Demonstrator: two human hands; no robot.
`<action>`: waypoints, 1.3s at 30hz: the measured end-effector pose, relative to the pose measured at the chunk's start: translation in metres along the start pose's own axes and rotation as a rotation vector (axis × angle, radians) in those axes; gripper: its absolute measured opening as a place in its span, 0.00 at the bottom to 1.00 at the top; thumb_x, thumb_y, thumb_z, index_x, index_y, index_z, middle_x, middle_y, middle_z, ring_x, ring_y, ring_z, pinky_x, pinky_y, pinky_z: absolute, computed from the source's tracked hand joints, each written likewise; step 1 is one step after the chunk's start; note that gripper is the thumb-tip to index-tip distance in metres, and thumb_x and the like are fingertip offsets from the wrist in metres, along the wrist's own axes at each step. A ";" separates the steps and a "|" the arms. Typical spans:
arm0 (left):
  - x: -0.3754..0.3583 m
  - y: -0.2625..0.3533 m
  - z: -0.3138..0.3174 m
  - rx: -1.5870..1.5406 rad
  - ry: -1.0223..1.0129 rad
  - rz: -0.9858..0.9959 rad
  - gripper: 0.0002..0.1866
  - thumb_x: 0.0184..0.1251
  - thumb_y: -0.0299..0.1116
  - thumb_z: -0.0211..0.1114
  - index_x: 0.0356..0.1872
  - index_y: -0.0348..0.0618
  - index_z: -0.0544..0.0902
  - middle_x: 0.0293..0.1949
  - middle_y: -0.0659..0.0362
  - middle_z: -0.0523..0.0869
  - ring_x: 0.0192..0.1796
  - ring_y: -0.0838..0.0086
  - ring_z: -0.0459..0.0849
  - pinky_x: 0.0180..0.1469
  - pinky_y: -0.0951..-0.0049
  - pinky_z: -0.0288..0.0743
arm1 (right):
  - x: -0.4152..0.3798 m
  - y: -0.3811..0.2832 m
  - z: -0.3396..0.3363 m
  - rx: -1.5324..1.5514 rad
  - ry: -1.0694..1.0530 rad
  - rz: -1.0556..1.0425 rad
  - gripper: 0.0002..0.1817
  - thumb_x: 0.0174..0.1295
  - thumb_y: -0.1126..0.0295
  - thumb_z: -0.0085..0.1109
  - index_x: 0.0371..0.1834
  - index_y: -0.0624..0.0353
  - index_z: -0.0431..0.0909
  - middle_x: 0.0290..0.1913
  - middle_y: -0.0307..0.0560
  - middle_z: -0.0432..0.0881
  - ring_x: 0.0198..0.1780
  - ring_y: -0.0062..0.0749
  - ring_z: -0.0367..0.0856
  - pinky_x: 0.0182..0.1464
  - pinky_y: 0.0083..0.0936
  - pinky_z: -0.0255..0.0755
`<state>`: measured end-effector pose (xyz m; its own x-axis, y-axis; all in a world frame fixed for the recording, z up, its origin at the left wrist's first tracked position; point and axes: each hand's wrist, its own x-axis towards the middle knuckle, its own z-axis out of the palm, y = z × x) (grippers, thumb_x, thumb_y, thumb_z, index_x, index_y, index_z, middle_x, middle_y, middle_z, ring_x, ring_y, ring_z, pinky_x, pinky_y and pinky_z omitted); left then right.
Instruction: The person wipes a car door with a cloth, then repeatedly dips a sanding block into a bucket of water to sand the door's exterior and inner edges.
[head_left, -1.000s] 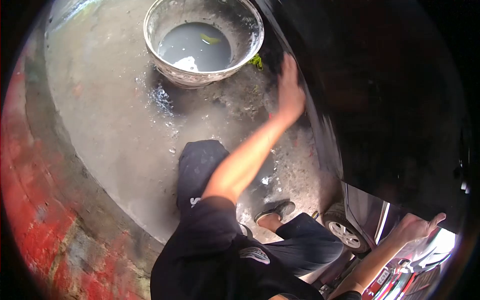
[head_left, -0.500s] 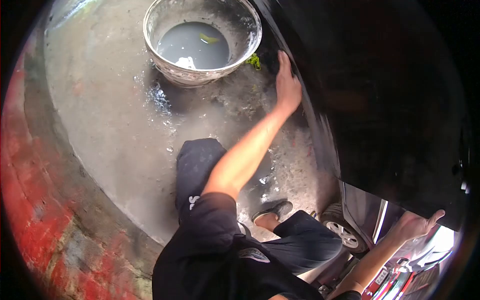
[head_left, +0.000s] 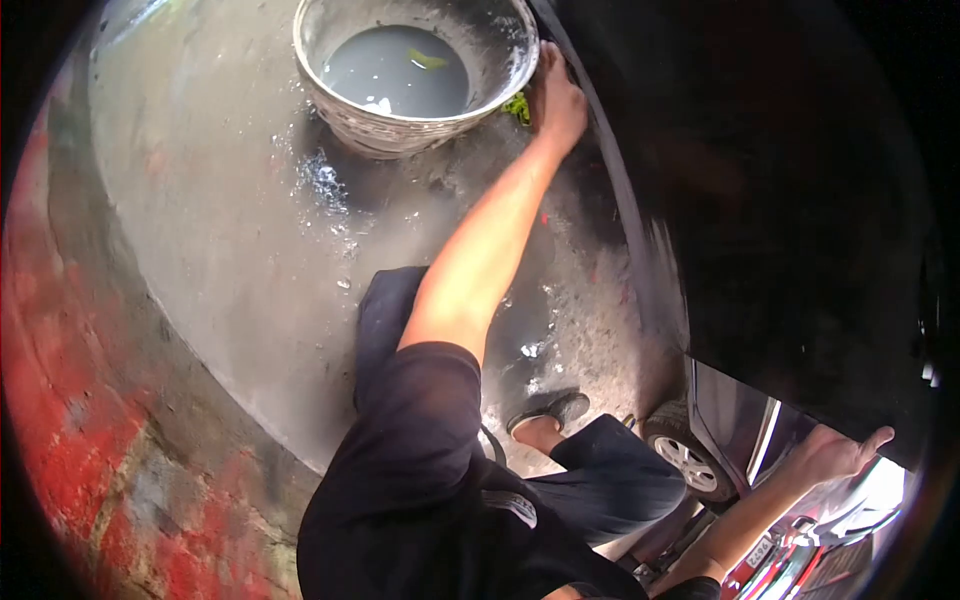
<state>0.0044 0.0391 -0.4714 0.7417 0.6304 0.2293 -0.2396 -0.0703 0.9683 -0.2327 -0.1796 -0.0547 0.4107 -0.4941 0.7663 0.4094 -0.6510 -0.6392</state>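
Right now I have my left hand [head_left: 560, 105] between the bucket [head_left: 375, 137] and the near edge of the large dark panel [head_left: 780, 210], fingertips partly hidden; I can't tell whether that grip is closed. My right hand [head_left: 835, 458] is at the panel's lower edge, thumb out, its grip equally unclear. Greyish liquid [head_left: 395, 82] sits in the bucket on the wet floor [head_left: 215, 260].

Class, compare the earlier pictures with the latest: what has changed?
The left hand has moved up the picture beside the dark panel, closer to the bucket. No clear grasp or release shows. The right hand stays at the panel's lower edge, and the bucket shows no clear move.
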 end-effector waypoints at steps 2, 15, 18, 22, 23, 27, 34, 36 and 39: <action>-0.039 0.024 -0.003 0.033 -0.064 -0.028 0.42 0.64 0.16 0.51 0.83 0.32 0.52 0.85 0.41 0.52 0.86 0.49 0.51 0.82 0.33 0.44 | 0.000 0.001 0.000 -0.034 -0.008 -0.013 0.29 0.82 0.57 0.52 0.70 0.77 0.72 0.69 0.63 0.80 0.65 0.50 0.83 0.75 0.44 0.73; -0.108 0.063 -0.001 -0.127 -0.152 -0.106 0.41 0.68 0.17 0.49 0.84 0.32 0.50 0.85 0.39 0.47 0.87 0.48 0.47 0.85 0.44 0.43 | -0.020 -0.017 0.009 -0.490 -0.026 -0.194 0.29 0.82 0.58 0.52 0.68 0.79 0.73 0.68 0.62 0.80 0.63 0.47 0.84 0.74 0.43 0.74; -0.103 0.071 0.003 -0.234 -0.076 -0.184 0.38 0.69 0.17 0.48 0.82 0.27 0.52 0.84 0.36 0.50 0.86 0.48 0.49 0.86 0.64 0.45 | 0.002 -0.005 -0.007 0.036 -0.016 0.058 0.29 0.81 0.57 0.53 0.68 0.79 0.73 0.68 0.61 0.81 0.61 0.46 0.85 0.74 0.42 0.75; 0.029 0.043 -0.031 -0.601 -0.130 -0.103 0.33 0.74 0.26 0.47 0.78 0.20 0.56 0.80 0.32 0.61 0.85 0.51 0.56 0.82 0.68 0.51 | 0.000 -0.004 -0.013 -0.351 -0.107 -0.116 0.29 0.81 0.57 0.55 0.67 0.79 0.74 0.67 0.61 0.82 0.62 0.45 0.85 0.74 0.41 0.74; 0.026 0.031 -0.017 -0.466 -0.015 -0.038 0.32 0.74 0.26 0.46 0.77 0.19 0.57 0.79 0.31 0.63 0.84 0.51 0.57 0.81 0.68 0.54 | -0.002 -0.004 -0.009 -0.344 -0.074 -0.136 0.30 0.80 0.57 0.55 0.67 0.79 0.74 0.66 0.61 0.82 0.62 0.45 0.84 0.74 0.41 0.74; -0.090 0.065 0.008 -0.379 -0.045 -0.168 0.34 0.82 0.27 0.48 0.83 0.29 0.48 0.85 0.36 0.47 0.87 0.50 0.46 0.87 0.61 0.42 | -0.010 -0.012 0.003 -0.162 0.051 -0.034 0.30 0.81 0.56 0.54 0.67 0.79 0.74 0.67 0.61 0.82 0.63 0.46 0.83 0.74 0.41 0.74; -0.087 0.047 0.016 -0.294 -0.030 -0.113 0.33 0.87 0.37 0.45 0.85 0.36 0.48 0.86 0.44 0.45 0.88 0.51 0.44 0.84 0.39 0.42 | 0.013 0.005 -0.018 0.182 -0.067 0.088 0.29 0.82 0.57 0.52 0.68 0.79 0.73 0.69 0.62 0.80 0.65 0.49 0.82 0.75 0.44 0.73; -0.045 0.039 0.000 -0.159 -0.076 -0.141 0.33 0.88 0.39 0.45 0.85 0.38 0.48 0.87 0.47 0.46 0.87 0.50 0.47 0.83 0.38 0.42 | -0.003 -0.003 -0.002 -0.064 -0.025 -0.033 0.29 0.82 0.58 0.51 0.69 0.79 0.72 0.69 0.62 0.80 0.66 0.49 0.82 0.76 0.46 0.71; -0.114 0.061 0.008 -0.115 -0.099 -0.142 0.33 0.86 0.36 0.47 0.85 0.41 0.49 0.87 0.49 0.47 0.87 0.50 0.47 0.82 0.35 0.44 | 0.003 0.000 -0.008 0.017 -0.067 0.004 0.29 0.82 0.58 0.51 0.69 0.78 0.73 0.69 0.62 0.80 0.66 0.49 0.82 0.77 0.46 0.70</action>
<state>-0.0898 -0.0436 -0.4381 0.8298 0.5481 0.1050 -0.1938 0.1066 0.9752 -0.2380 -0.1853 -0.0522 0.4656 -0.4567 0.7580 0.4211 -0.6390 -0.6437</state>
